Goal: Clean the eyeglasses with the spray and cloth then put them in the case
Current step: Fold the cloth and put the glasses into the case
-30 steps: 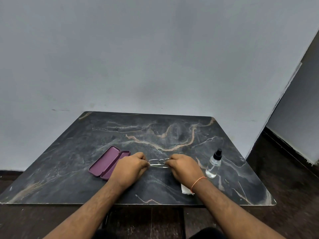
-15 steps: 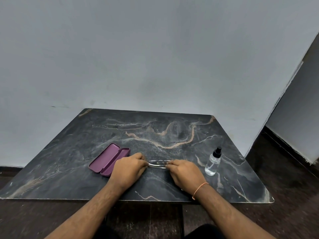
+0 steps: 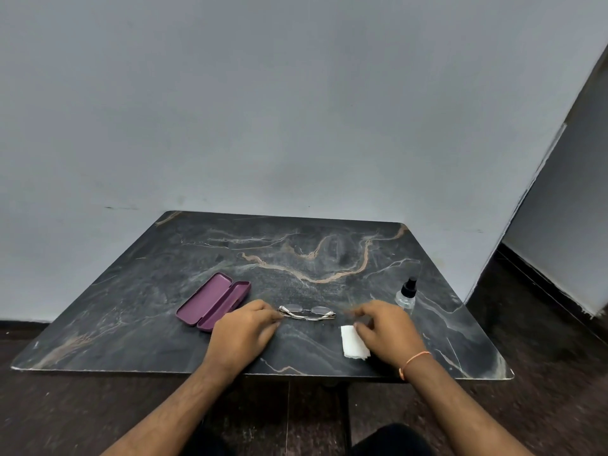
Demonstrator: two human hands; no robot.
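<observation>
The thin-framed eyeglasses [image 3: 307, 313] lie folded on the dark marble table [image 3: 138, 311], lenses up. My left hand [image 3: 245, 335] rests on the table with its fingertips closed on the left end of the frame. My right hand [image 3: 385, 330] is off the glasses, blurred, fingers apart, with its fingertips at the upper right edge of the white cloth [image 3: 352, 343]. The purple case [image 3: 214, 301] lies open to the left of my left hand. The clear spray bottle [image 3: 407, 295] with a black nozzle stands upright just behind my right hand.
The table's near edge [image 3: 263, 373] runs under my forearms. A grey wall stands behind the table. Dark floor shows to the right and below.
The glasses have come down flat on the table. My right hand has let go of their right end and moved right toward the cloth, which now shows. My left hand stays at the left end.
</observation>
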